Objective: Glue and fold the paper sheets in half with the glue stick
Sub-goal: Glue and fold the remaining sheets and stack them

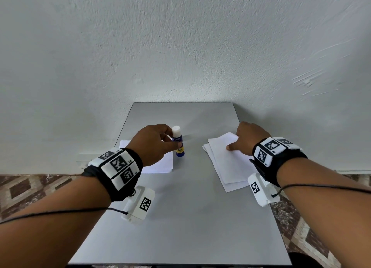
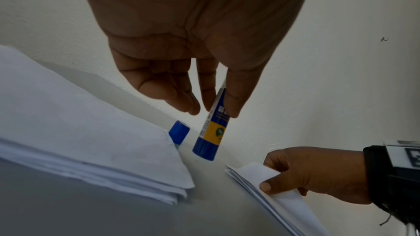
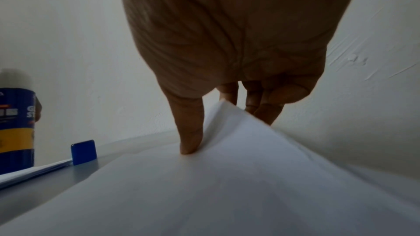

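Observation:
A blue and yellow glue stick (image 1: 178, 143) (image 2: 212, 128) (image 3: 16, 123) stands upright on the grey table (image 1: 186, 207), uncapped, its white glue tip showing. My left hand (image 1: 160, 141) (image 2: 213, 103) pinches its barrel between thumb and fingers. Its blue cap (image 2: 179, 132) (image 3: 83, 152) stands on the table behind a stack of white sheets (image 1: 158, 163) (image 2: 95, 141) at the left. My right hand (image 1: 239, 141) (image 3: 218, 114) pinches the far corner of the top sheet (image 1: 228, 159) (image 3: 227, 177) of the right pile, thumb on top, fingers under the lifted corner (image 2: 259, 173).
The table stands against a white textured wall (image 1: 180, 46). Patterned floor tiles (image 1: 30, 189) show on both sides. The near half of the table top lies in front of both wrists.

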A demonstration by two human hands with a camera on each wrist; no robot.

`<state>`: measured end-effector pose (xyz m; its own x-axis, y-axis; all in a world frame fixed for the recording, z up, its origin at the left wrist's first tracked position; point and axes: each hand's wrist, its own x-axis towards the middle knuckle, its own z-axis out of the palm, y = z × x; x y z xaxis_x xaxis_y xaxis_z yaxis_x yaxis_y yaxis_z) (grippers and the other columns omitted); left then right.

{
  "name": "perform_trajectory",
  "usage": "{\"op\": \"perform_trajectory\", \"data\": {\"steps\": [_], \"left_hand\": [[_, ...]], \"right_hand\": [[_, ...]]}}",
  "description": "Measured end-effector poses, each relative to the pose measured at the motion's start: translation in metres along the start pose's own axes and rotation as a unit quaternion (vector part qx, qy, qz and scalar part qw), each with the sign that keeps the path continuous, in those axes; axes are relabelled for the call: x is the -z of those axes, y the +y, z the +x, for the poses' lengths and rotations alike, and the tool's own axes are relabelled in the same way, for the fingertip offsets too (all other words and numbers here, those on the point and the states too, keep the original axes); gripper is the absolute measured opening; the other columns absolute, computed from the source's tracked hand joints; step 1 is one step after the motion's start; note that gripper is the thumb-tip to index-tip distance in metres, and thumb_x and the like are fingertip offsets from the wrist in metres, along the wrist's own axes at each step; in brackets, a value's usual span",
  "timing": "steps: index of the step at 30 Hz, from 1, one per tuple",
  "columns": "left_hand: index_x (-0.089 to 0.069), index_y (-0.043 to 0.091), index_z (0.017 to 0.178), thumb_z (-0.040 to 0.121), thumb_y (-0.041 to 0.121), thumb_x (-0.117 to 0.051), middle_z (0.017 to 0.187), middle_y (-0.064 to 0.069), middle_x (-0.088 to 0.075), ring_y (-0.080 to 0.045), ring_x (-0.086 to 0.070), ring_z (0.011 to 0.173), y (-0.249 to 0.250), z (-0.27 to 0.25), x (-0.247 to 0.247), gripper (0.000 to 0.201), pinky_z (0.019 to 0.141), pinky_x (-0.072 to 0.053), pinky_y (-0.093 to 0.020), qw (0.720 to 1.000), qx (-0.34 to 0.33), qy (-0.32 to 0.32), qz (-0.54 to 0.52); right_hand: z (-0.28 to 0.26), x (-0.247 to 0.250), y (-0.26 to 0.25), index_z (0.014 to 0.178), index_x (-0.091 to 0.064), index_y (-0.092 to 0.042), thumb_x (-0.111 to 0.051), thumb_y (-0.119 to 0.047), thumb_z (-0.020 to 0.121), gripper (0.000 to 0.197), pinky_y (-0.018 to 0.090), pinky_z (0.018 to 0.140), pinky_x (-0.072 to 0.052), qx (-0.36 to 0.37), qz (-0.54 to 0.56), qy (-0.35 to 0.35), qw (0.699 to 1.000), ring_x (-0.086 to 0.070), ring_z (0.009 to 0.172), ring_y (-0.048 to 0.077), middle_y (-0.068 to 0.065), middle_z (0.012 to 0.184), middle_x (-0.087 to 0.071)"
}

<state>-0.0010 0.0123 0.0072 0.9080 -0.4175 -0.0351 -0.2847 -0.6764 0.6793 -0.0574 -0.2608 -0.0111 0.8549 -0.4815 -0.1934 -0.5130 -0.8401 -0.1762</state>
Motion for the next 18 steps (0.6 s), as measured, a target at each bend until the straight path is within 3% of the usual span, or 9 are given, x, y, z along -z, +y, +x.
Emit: {"op": "perform_trajectory", "data": {"steps": [6, 12, 13, 15, 16, 18], "left_hand": [[-0.067, 0.028, 0.095, 0.08, 0.046, -0.076, 0.093, 0.009, -0.069, -0.008, -0.051, 0.061, 0.002, -0.003, 0.002, 0.024, 0.057, -0.039, -0.021, 1.0, -0.002, 0.003, 0.004], [-0.067, 0.028, 0.093, 0.081, 0.045, -0.076, 0.091, 0.008, -0.069, -0.007, -0.051, 0.059, 0.004, -0.006, 0.003, 0.023, 0.057, -0.038, -0.021, 1.0, -0.006, 0.003, 0.006], [-0.067, 0.028, 0.094, 0.081, 0.045, -0.075, 0.091, 0.008, -0.069, -0.008, -0.051, 0.06, 0.005, -0.006, 0.003, 0.023, 0.057, -0.039, -0.021, 1.0, -0.008, 0.003, 0.007], [-0.068, 0.027, 0.096, 0.081, 0.044, -0.075, 0.092, 0.007, -0.069, -0.008, -0.051, 0.061, 0.007, -0.007, 0.003, 0.023, 0.057, -0.039, -0.021, 1.0, -0.011, 0.002, 0.007], [-0.068, 0.027, 0.096, 0.082, 0.044, -0.075, 0.092, 0.007, -0.069, -0.009, -0.05, 0.061, 0.007, -0.007, 0.003, 0.024, 0.057, -0.039, -0.022, 1.0, -0.011, 0.002, 0.007], [-0.068, 0.026, 0.096, 0.082, 0.044, -0.075, 0.093, 0.007, -0.07, -0.009, -0.05, 0.061, 0.008, -0.009, 0.004, 0.024, 0.057, -0.039, -0.022, 1.0, -0.012, 0.001, 0.01]], "right_hand": [[-0.008, -0.003, -0.002, 0.126, -0.049, -0.018, -0.083, -0.027, 0.075, 0.061, 0.032, 0.085, -0.046, 0.022, 0.054, 0.038, 0.998, -0.057, 0.112, 0.026, 0.004, 0.124, -0.059], [-0.012, 0.002, 0.005, 0.131, -0.055, -0.011, -0.068, -0.041, 0.088, 0.054, 0.034, 0.093, -0.044, 0.035, 0.052, 0.05, 0.997, -0.053, 0.12, 0.028, 0.006, 0.129, -0.058], [-0.014, 0.004, 0.005, 0.126, -0.058, -0.011, -0.065, -0.042, 0.091, 0.047, 0.034, 0.091, -0.044, 0.04, 0.051, 0.052, 0.997, -0.054, 0.117, 0.029, 0.007, 0.124, -0.06], [-0.015, 0.005, 0.007, 0.091, -0.063, -0.012, -0.059, -0.039, 0.095, 0.027, 0.031, 0.075, -0.043, 0.044, 0.054, 0.069, 0.995, -0.058, 0.097, 0.032, 0.005, 0.093, -0.063], [-0.016, 0.005, 0.008, 0.072, -0.055, -0.013, -0.057, -0.036, 0.095, 0.033, 0.031, 0.068, -0.039, 0.039, 0.061, 0.082, 0.994, -0.055, 0.084, 0.032, 0.003, 0.076, -0.057], [-0.018, 0.005, 0.009, 0.06, -0.043, -0.013, -0.058, -0.033, 0.095, 0.043, 0.031, 0.062, -0.038, 0.04, 0.059, 0.096, 0.993, -0.05, 0.071, 0.029, 0.003, 0.062, -0.048]]}}
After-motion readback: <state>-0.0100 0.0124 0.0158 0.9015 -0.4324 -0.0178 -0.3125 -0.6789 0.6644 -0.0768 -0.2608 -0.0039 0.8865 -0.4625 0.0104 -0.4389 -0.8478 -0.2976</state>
